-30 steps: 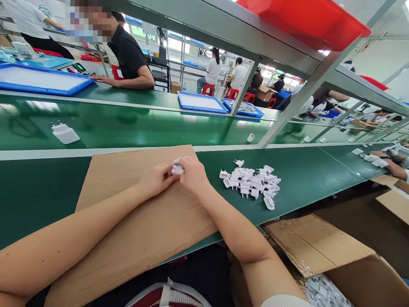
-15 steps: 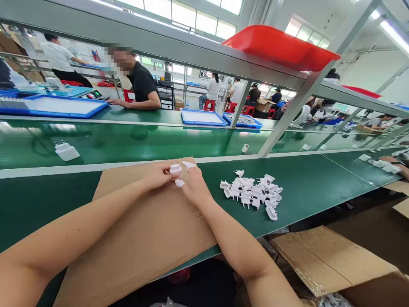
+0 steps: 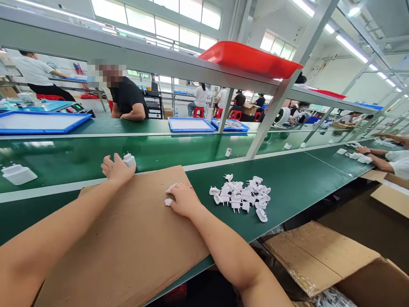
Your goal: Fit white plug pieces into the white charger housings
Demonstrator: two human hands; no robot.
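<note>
My left hand [image 3: 117,169] reaches over the far edge of the cardboard to the green belt, its visible fingers spread. A white plug charger [image 3: 129,160] with its pins up stands at the thumb side of this hand, touching or almost touching it. My right hand [image 3: 183,199] rests over the cardboard sheet [image 3: 128,243], with white covers on the thumb and forefinger tips. These two fingertips are apart, and nothing shows between them. To the right of it, a heap of white plug pieces with pins [image 3: 241,194] lies on the green table.
Another white charger [image 3: 19,174] lies on the belt [image 3: 166,149] at far left, and a small white piece [image 3: 228,152] further right. A slanted metal post [image 3: 266,123] rises beyond the heap, under a shelf with a red tray [image 3: 249,59]. An open carton [image 3: 322,256] stands lower right.
My left hand has moved from beside my right hand, left and out to the belt. The charger between my hands is gone from there. The view has swung right; the far-left charger sits further left.
</note>
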